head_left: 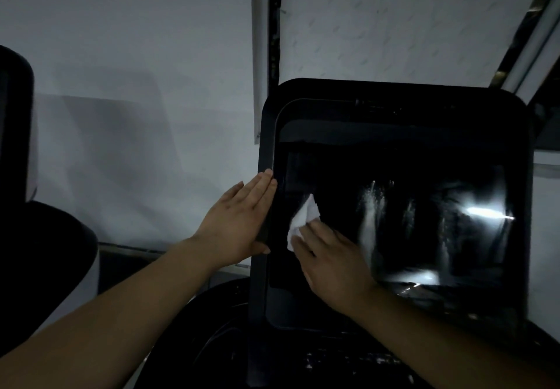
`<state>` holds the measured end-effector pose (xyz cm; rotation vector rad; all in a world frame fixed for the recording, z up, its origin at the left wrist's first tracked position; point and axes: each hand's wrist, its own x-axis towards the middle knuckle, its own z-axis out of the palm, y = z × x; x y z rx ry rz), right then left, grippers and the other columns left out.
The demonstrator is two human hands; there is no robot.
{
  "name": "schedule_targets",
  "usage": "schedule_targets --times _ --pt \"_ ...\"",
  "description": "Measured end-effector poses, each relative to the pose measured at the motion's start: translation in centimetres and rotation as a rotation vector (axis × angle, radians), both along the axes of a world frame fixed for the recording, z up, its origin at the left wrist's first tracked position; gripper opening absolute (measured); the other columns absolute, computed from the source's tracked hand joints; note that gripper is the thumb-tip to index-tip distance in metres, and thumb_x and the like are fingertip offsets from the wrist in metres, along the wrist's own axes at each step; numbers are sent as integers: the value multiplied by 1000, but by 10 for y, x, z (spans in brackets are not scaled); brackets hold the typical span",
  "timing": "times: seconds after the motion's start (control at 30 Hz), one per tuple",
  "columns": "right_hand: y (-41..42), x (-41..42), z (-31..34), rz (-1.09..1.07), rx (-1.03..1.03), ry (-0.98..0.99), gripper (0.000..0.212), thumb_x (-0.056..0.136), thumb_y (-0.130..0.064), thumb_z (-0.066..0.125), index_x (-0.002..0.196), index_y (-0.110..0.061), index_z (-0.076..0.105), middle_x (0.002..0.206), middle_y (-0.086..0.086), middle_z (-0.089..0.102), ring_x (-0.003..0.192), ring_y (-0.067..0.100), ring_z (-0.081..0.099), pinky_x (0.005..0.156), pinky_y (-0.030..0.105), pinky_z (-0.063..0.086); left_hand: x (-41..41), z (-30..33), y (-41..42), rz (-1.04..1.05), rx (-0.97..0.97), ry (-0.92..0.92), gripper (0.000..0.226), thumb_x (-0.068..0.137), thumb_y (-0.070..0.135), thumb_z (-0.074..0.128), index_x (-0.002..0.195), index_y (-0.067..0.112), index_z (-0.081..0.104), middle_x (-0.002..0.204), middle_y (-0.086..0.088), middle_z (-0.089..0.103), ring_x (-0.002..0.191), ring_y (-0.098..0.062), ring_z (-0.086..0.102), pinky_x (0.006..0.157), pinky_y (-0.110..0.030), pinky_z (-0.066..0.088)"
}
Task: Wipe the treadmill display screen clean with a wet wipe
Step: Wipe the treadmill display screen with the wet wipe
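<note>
The treadmill display screen [424, 213] is a large black glossy panel in a dark frame, right of centre. Wet streaks and light reflections show on its middle and right part. My right hand [330, 264] presses a crumpled white wet wipe [304, 219] flat against the left part of the screen. The wipe sticks out above my fingers. My left hand [239, 222] grips the left edge of the display's frame, fingers stretched along the side and thumb on the front.
A white wall [136, 85] fills the background. A dark rounded machine part [18, 146] stands at the far left. The treadmill's dark console [333, 358] lies below the display. A dark vertical strip [274, 25] runs up behind the display.
</note>
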<state>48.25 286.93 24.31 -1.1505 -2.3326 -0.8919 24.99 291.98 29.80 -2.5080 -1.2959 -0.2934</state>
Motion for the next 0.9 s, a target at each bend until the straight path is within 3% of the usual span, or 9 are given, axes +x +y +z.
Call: schedule_targets --times 0.17,0.4,0.57,0.7,0.9 --pt "26 -3 15 -36 97 85 33 85 -18 52 110 -16 74 116 6 70 104 29 65 85 38 51 0 0 0 -16 -14 -20 130 78 64 74 161 10 -11 169 -11 -20 156 -19 -11 123 -34 -5" --pt "36 -2 20 14 72 125 20 88 -20 61 105 -19 73 118 2 70 102 26 61 85 38 46 -3 -1 2 -30 3 -20 131 76 63 76 161 9 -8 169 -12 -16 156 -21 -8 124 -36 -1" --pt "41 -4 20 -14 60 102 38 88 -16 63 126 -18 67 118 -2 68 98 23 62 82 36 47 -4 -1 4 -20 -7 -24 133 72 63 79 162 9 -2 170 -13 -9 157 -22 -2 124 -37 4" --pt "46 -7 22 -21 96 124 37 85 -14 52 117 -15 70 113 1 69 96 26 61 79 38 45 -3 -2 5 -31 -3 -32 132 75 63 76 161 10 -8 170 -11 -16 157 -20 -9 125 -36 -1" --pt "83 -11 62 -81 168 177 38 77 -15 66 115 -14 73 109 5 70 92 31 59 75 38 37 -2 -2 3 -22 -8 -34 132 74 63 77 162 10 -5 170 -11 -14 157 -20 -7 125 -37 2"
